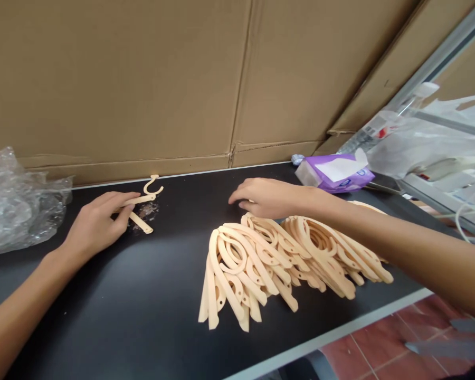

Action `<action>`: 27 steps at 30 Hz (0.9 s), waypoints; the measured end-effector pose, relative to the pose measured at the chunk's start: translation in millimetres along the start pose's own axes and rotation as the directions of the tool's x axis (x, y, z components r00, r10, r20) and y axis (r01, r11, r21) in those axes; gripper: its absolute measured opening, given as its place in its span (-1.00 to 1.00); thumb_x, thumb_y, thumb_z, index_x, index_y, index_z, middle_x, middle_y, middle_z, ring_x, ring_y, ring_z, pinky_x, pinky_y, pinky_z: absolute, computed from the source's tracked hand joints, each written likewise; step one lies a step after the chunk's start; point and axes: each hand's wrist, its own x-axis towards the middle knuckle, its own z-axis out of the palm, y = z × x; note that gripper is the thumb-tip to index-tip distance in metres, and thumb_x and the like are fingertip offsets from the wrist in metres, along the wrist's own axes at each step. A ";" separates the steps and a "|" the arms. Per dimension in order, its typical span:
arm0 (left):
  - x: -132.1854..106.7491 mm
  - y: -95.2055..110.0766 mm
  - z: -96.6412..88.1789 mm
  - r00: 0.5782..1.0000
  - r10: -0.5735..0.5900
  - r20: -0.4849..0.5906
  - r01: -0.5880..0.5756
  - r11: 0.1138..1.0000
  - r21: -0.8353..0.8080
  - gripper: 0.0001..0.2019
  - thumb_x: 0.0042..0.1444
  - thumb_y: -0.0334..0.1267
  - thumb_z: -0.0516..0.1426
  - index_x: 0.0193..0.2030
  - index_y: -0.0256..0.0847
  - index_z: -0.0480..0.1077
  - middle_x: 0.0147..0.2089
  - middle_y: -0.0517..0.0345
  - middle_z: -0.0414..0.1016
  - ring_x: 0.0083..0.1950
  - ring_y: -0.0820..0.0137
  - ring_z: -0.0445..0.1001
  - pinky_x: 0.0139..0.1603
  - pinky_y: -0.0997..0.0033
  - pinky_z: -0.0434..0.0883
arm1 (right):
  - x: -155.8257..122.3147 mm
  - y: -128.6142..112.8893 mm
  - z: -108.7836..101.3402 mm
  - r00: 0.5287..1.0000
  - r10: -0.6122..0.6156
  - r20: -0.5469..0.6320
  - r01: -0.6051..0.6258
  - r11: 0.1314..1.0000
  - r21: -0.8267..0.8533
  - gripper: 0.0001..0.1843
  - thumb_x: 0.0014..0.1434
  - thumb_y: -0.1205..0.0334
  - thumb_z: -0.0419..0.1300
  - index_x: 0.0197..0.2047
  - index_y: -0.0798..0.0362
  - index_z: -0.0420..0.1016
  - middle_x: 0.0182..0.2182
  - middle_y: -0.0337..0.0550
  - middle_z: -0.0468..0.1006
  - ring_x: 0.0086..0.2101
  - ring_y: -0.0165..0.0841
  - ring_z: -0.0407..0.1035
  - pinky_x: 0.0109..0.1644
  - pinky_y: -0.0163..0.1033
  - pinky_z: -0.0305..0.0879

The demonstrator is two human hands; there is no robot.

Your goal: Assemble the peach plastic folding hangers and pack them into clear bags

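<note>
Hanger (pixel 143 199) pinched in left hand (pixel 100 220), right hand (pixel 268 197) half-curled, contents unclear, purple pack (pixel 328 180) unreadable

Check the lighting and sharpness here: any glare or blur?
Head view: light looks soft, with small glints on the plastic and a dull sheen on the table; head view: hangers fairly crisp, floor at lower right softer.
</note>
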 end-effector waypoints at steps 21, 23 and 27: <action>-0.7 0.2 -9.8 0.995 -0.076 0.069 0.079 0.996 -0.038 -0.62 0.41 -0.16 -0.05 0.16 -0.24 0.47 0.14 0.00 0.61 0.09 0.25 0.58 0.22 0.16 0.46 | -5.9 27.4 6.3 0.981 0.193 -0.003 -0.188 0.952 -0.241 -0.70 0.10 0.42 0.13 -0.15 0.06 0.61 -0.24 -0.03 0.67 -0.27 -0.20 0.54 -0.32 -0.23 0.20; -0.8 -0.7 -8.4 0.996 -0.066 0.067 0.068 0.997 -0.039 -0.61 0.41 -0.13 -0.04 0.14 -0.24 0.48 0.10 -0.01 0.62 0.06 0.24 0.58 0.20 0.19 0.46 | -4.5 28.8 5.7 0.977 0.213 -0.004 -0.209 0.955 -0.211 -0.79 0.13 0.39 0.11 -0.24 0.05 0.56 -0.30 -0.07 0.65 -0.33 -0.24 0.51 -0.36 -0.23 0.13; -0.2 2.0 -4.5 0.997 -0.042 0.064 0.044 0.998 -0.044 -0.61 0.39 -0.08 -0.06 0.07 -0.15 0.52 -0.01 0.00 0.62 0.01 0.20 0.58 0.12 0.19 0.48 | -5.9 28.6 8.6 0.980 0.172 -0.101 -0.183 0.976 -0.121 -0.83 0.26 0.33 0.06 -0.27 0.06 0.50 -0.24 -0.05 0.63 -0.28 -0.24 0.47 -0.32 -0.23 0.13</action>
